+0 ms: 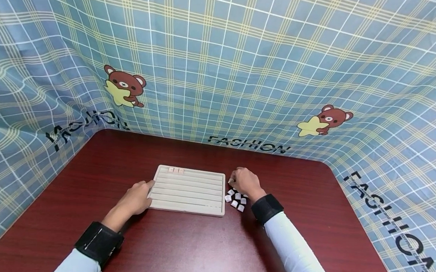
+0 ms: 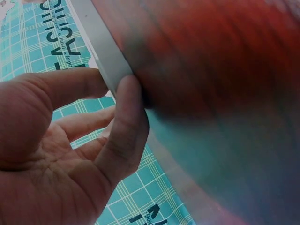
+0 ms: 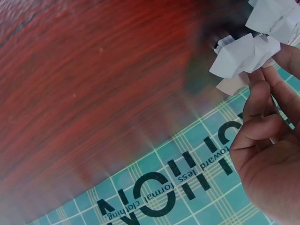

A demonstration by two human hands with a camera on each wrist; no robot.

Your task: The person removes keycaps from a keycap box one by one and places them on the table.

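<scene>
A white ridged tray [image 1: 188, 191] with several long rows lies on the table. Three pale pinkish keycaps [image 1: 176, 170] sit in its far row, toward the left. My left hand [image 1: 135, 198] is at the tray's left edge, and in the left wrist view thumb and finger pinch the tray's rim [image 2: 110, 47]. Just off the tray's right side, my right hand [image 1: 246, 182] reaches down over a loose cluster of white keycaps [image 1: 237, 196]. Its curled fingertips pinch a keycap [image 3: 265, 51] beside others in the right wrist view. The hand partly hides the cluster from above.
A dark red wooden table [image 1: 193, 249] carries everything. Blue checked cloth [image 1: 215, 72] with bears and lettering hangs behind it and along both sides. Black bands [image 1: 99, 242] circle both wrists over light sleeves.
</scene>
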